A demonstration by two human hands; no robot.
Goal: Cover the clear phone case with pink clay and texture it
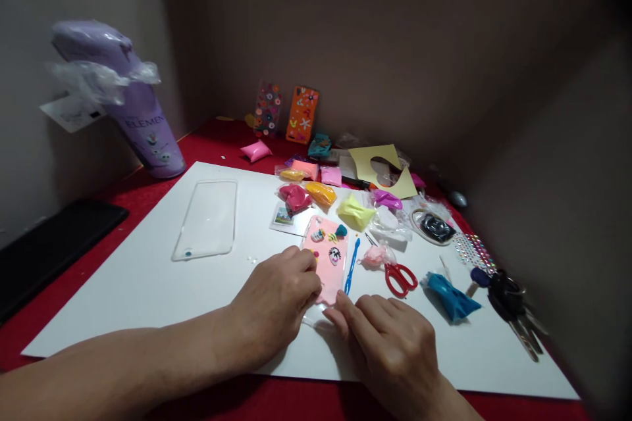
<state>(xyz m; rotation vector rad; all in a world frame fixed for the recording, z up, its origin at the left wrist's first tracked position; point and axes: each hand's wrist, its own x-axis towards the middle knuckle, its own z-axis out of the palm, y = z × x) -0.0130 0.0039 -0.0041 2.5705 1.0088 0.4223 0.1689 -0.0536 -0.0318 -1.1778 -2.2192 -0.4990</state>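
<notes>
A clear phone case point(316, 322) lies in front of me, its upper part coated with pink clay point(330, 279). Small decorations sit on the clay: an eye shape point(334, 255), a teal piece point(340, 231) and a few others. My left hand point(281, 296) is closed at the case's lower left edge, fingertips bent down on it. At the lower right edge, the thumb and index finger of my right hand point(390, 339) pinch the border of the clay; the other fingers are curled. A blue modelling tool point(352, 267) lies just right of the case.
Red-handled scissors point(401, 279), a blue clay packet point(451, 297) and keys point(513, 309) lie to the right. Several clay packets point(320, 194) sit behind. Another clear case point(207, 218) rests left on the white board point(148, 289). A purple tumbler point(143, 118) stands back left.
</notes>
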